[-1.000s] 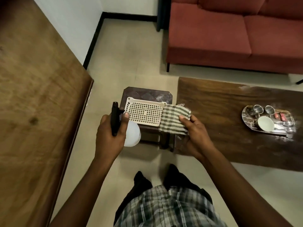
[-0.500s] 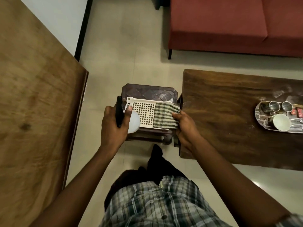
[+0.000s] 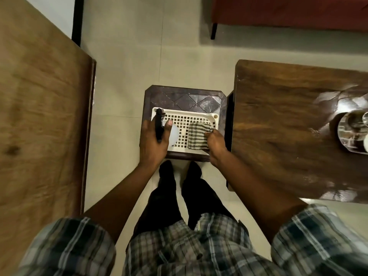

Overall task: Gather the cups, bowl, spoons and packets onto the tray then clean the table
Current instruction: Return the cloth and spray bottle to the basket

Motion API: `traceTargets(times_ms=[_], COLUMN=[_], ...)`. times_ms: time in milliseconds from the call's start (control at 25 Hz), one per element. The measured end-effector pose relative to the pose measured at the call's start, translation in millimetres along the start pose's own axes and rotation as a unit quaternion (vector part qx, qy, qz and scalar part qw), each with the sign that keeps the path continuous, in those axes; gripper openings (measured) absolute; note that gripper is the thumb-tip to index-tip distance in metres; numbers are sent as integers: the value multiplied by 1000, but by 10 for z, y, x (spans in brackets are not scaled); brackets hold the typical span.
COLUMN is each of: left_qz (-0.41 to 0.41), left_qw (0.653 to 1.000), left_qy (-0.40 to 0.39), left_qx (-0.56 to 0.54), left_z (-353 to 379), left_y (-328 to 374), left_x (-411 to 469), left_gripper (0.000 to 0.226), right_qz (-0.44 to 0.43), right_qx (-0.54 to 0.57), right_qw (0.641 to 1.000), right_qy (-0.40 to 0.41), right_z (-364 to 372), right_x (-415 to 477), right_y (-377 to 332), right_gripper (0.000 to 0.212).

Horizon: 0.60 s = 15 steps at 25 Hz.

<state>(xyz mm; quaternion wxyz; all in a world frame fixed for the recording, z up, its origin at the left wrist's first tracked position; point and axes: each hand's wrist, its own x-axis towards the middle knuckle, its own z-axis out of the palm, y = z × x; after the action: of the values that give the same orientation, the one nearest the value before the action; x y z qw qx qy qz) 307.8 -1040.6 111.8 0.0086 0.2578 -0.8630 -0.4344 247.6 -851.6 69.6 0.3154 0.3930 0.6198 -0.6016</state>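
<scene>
We stand between a pale wooden surface (image 3: pixel 39 116) on our left and the dark wood-grain surface (image 3: pixel 288 126) on our right, open tiled floor (image 3: pixel 123 62) ahead. Our left hand (image 3: pixel 153 142) grips a black-topped spray bottle (image 3: pixel 159 126); our right hand (image 3: pixel 216 143) pinches a striped cloth (image 3: pixel 198 136) over the perforated cream basket (image 3: pixel 183 116) on a dark stool (image 3: pixel 185 96). The shiny tray (image 3: pixel 348 128) sits blurred at far right, well apart.

stool (image 3: pixel 185 98) sitting on floor between cabinet top (image 3: pixel 39 120) at left and table (image 3: pixel 288 124) at right | basket (image 3: pixel 185 120) lying on stool | cloth (image 3: pixel 198 135) lying in basket, right side | tray (image 3: pixel 352 134) sitting on table, far right edge
</scene>
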Motion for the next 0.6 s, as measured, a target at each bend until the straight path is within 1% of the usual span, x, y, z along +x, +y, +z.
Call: traceTargets(times_ms=[120,200,280,360,440,520,600], left_qz=[-11,-17,-12,-10,-17,-24,-25], left_qw=[1000,999,999,998,998,998,997], left_qy=[-16,-32,-41,-52,-56,-56,-74], left_qx=[-1,11,24,26,18,13,-7], left_z=[148,236,305,347,381,380,326], left_y=[-183,-302,-422,-481,-514,-514,-523], left_x=[151,220,254,263,262,247,243], left_gripper=[41,47,53,58,61,65,74], right_qz=[18,22,14,-4,-36,-77,-108], right_qx=[15,4,-24,-69,-137,-208,-257], right_qw=[1000,1000,999,996,986,970,955], right_qy=[6,6,22,57,85,100,105], right_z=[101,172,210,196,167,162,165], right_x=[226,382,496,543,528,484,398], right_y=[51,78,111,149,169,175,147], right_gripper=[33,34,36,40,43,46,53])
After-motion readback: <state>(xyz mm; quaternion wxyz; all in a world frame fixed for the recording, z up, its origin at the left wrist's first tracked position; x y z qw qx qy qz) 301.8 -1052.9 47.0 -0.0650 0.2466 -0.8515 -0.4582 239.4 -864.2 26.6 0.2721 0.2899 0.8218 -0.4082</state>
